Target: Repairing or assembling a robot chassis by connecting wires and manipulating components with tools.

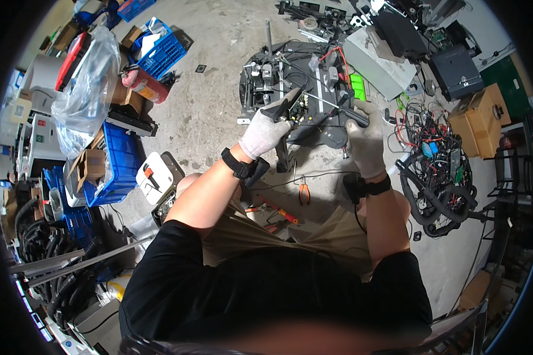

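A dismantled black machine base (331, 133) with exposed metal parts and wires lies on the floor in front of me. My left hand (264, 135), in a pale glove, is closed on a black angular part (282, 107) at the base's near left side. My right hand (366, 142), gloved too, is wrapped round the dark handle of a screwdriver (326, 101). Its thin shaft points up and left across the base, toward the part by my left hand. Whether the tip touches anything cannot be made out.
Pliers with orange handles (304, 194) and a red-orange handled tool (285, 213) lie between my legs. A tangle of cables (432, 148) is heaped at right, near a cardboard box (477, 123). Blue crates (163, 53) and a red fire extinguisher (145, 84) stand at left.
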Demonstrator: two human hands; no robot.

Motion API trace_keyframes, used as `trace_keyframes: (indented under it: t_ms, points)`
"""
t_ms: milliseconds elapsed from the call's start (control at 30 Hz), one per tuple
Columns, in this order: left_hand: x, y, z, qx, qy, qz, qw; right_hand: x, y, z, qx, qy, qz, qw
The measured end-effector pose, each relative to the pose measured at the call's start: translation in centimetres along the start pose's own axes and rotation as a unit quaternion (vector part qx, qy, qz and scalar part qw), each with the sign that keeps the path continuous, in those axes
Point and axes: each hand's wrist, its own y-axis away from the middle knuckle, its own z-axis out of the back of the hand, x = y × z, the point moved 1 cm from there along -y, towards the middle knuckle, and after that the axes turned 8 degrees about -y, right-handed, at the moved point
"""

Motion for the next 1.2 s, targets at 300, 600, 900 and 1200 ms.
trace_keyframes:
  t_ms: [300, 600, 900, 1200]
  points:
    - [0.8, -0.2, -0.3, -0.004, 0.006, -0.022, 1.000, -0.1, -0.4, 0.5, -0.016, -0.003, -0.039, 0.999]
    - [0.9, -0.1, -0.2, -0.002, 0.017, -0.017, 1.000, 0.9, -0.1, 0.8, 0.002, -0.022, -0.068, 0.997]
    - [1.1, -0.2, -0.5, -0.022, 0.045, -0.022, 0.999, 0.0, -0.5, 1.3, 0.014, 0.009, -0.036, 0.999]
    - [0.4, -0.1, -0.2, -0.051, 0.202, 0.024, 0.978, 0.7, -0.5, 1.8, -0.097, -0.087, -0.035, 0.991]
